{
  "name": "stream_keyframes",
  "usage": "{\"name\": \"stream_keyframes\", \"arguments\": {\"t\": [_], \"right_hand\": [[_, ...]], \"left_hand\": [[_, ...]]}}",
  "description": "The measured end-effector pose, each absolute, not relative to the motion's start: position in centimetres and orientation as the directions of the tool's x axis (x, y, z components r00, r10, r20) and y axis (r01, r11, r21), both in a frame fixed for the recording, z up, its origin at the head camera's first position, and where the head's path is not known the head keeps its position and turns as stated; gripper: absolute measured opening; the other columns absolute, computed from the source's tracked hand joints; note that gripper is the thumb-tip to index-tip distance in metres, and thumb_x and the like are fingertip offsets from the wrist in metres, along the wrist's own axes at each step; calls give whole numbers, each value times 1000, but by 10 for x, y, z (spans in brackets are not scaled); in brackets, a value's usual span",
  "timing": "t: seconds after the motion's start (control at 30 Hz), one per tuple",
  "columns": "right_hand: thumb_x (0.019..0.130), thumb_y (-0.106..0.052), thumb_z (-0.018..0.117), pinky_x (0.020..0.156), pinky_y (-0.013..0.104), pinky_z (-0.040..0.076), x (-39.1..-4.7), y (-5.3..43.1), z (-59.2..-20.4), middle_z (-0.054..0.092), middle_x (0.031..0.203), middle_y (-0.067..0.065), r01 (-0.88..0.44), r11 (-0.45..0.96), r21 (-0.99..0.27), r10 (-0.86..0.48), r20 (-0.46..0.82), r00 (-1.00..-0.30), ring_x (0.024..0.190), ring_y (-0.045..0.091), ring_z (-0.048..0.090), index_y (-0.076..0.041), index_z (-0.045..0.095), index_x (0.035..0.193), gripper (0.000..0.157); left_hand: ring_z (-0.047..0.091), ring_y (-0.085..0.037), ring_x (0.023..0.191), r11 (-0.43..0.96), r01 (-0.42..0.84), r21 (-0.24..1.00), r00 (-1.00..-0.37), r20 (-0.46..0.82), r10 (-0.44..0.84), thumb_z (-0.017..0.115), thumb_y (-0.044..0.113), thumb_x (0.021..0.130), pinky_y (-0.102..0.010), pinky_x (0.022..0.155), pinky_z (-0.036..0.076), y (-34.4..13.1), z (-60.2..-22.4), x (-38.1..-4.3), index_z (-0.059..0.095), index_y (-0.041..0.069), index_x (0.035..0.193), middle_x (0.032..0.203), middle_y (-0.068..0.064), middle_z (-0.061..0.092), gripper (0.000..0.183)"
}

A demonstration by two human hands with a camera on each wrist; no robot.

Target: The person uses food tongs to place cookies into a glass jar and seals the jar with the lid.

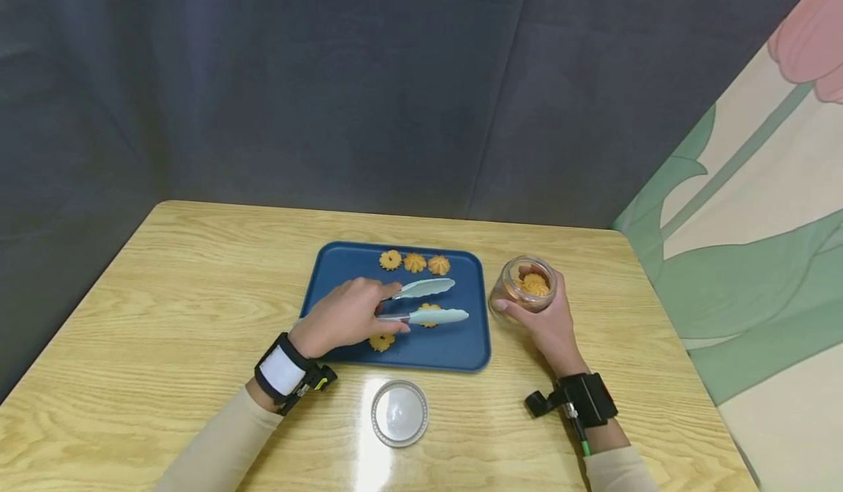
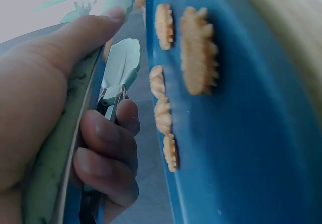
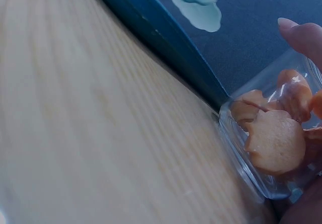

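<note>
My left hand (image 1: 349,314) grips a pair of tongs (image 1: 428,288) with pale mint tips, spread apart over the blue tray (image 1: 470,353). Nothing is between the tips. Below them in the head view lies a cookie (image 1: 429,307), partly covered by the nearer tip. Another flower-shaped cookie (image 1: 381,342) is by the tray's front edge, and a row of three, with a middle cookie (image 1: 415,262), lies along the back. At the tray's right, my right hand (image 1: 552,323) holds a clear jar (image 1: 502,298), lidless and tilted slightly, with several cookies (image 3: 275,142) inside.
A round clear lid (image 1: 399,413) lies on the wooden table (image 1: 197,294) in front of the tray. Dark cloth (image 1: 329,97) hangs behind the table, and a floral-patterned curtain (image 1: 757,258) is at the right.
</note>
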State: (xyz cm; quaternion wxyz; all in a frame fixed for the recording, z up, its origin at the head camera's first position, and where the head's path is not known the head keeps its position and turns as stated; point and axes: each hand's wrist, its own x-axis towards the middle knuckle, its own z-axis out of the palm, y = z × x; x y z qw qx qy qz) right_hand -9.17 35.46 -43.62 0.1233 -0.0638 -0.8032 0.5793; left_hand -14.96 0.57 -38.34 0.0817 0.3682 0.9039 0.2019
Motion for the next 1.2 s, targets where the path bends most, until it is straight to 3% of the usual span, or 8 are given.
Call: {"name": "stream_keyframes", "arguments": {"t": [0.23,0.93,1.2], "right_hand": [[84,-18,91,107,9,38,-91,355,-437,50,147,1,-35,320,-947,243,118,-963,137,7,48,-17,35,155,90],[85,-19,90,106,8,39,-93,355,-438,50,148,3,-40,328,-944,231,121,-965,138,7,47,-15,34,155,89],[85,-18,90,105,8,39,-93,356,-437,50,148,5,-42,333,-942,233,125,-964,137,8,47,-14,34,156,90]], "left_hand": [[20,-6,43,644,648,406,-710,18,704,78,53,91,-22,47,17,-2,-395,-144,61,11,148,52,11,25,73],[28,-4,45,663,631,403,-729,16,684,78,54,92,-21,47,19,-10,-406,-138,62,9,147,57,10,34,72],[38,-4,43,643,652,402,-718,55,693,76,49,95,-20,45,23,-10,-408,-138,66,13,144,70,7,56,61]]}}
